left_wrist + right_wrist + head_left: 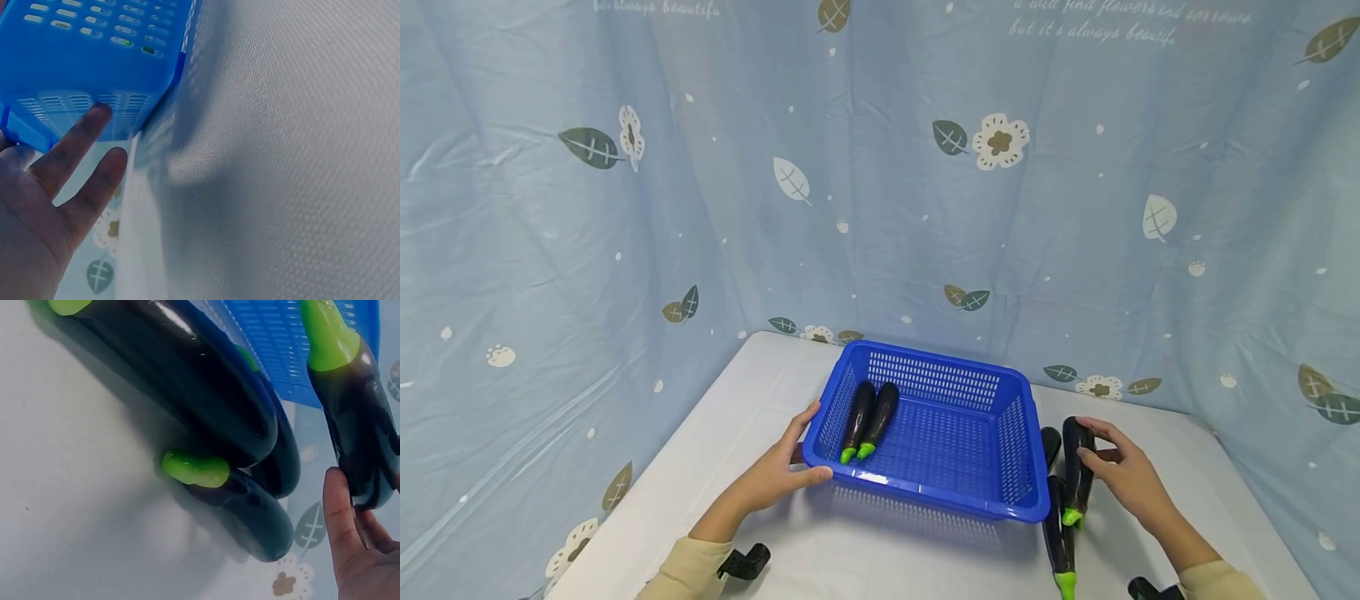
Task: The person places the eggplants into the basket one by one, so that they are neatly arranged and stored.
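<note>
With 12 o'clock taken as straight away from the person in the head view, the blue basket (947,433) is found at about 9 o'clock from the held eggplant (1078,467). On that sideways relation the coming move is judged to turn: the basket's 3 o'clock wall is stood between, and in the strip beside it are laid the near loose eggplant (1058,533) and the far loose eggplant (1051,446). The held eggplant's long axis is run roughly from 12 to 6, green cap at 6.

By the right hand (1123,471), much the nearer one, it is pinched towards its blunt end, thumb and fingers closed to its thickness; it appears to be raised off the tabletop (1187,467). The right forearm is brought in from about 5, the hand aimed at 10 to 11.

The left hand (782,462) is set at the basket's 8 o'clock corner, forearm from 7; its fingers are straight and spread, touching the basket rather than wrapped round it.

Inside, along the 9 o'clock side, the outer eggplant (858,417) and the inner eggplant (882,412) are laid side by side, caps towards 7. In the right wrist view, three uncollected eggplants (181,375) are shown on the tabletop.
</note>
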Demonstrator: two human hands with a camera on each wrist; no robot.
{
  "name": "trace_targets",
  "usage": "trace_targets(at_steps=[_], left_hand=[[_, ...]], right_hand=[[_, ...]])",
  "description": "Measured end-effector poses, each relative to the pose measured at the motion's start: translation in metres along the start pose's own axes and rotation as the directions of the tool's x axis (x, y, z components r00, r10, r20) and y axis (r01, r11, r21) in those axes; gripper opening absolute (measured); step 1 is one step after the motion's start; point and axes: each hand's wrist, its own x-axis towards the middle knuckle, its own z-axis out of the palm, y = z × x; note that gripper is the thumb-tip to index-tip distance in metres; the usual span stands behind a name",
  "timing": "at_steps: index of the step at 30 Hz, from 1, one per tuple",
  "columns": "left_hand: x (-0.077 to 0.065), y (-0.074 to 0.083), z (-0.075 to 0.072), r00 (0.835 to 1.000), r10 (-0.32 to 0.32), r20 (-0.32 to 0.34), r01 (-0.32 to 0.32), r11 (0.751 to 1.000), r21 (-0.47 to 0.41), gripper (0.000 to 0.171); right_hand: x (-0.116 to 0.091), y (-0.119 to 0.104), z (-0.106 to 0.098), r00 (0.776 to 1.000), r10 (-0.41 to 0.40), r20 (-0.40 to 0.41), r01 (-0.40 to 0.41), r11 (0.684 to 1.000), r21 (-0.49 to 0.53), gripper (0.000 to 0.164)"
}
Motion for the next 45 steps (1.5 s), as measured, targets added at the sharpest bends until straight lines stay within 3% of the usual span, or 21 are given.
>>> trace_targets(at_steps=[10,27,45], left_hand=[[-0.001,0.003,0.0,1.0,-0.014,0.004,0.014,1.0,-0.012,0.102],[-0.002,0.002,0.0,1.0,-0.026,0.0,0.026,1.0,-0.008,0.102],[-0.002,0.004,0.0,1.0,-0.025,0.002,0.025,1.0,-0.013,0.102]], right_hand=[[0.003,-0.008,-0.006,1.0,-0.01,0.004,0.01,1.0,0.008,0.057],[0.012,-0.03,-0.009,0.994,-0.097,-0.042,0.097,0.995,-0.007,0.054],[0.018,-0.042,-0.009,0.992,-0.111,-0.06,0.111,0.994,-0.005,0.055]])
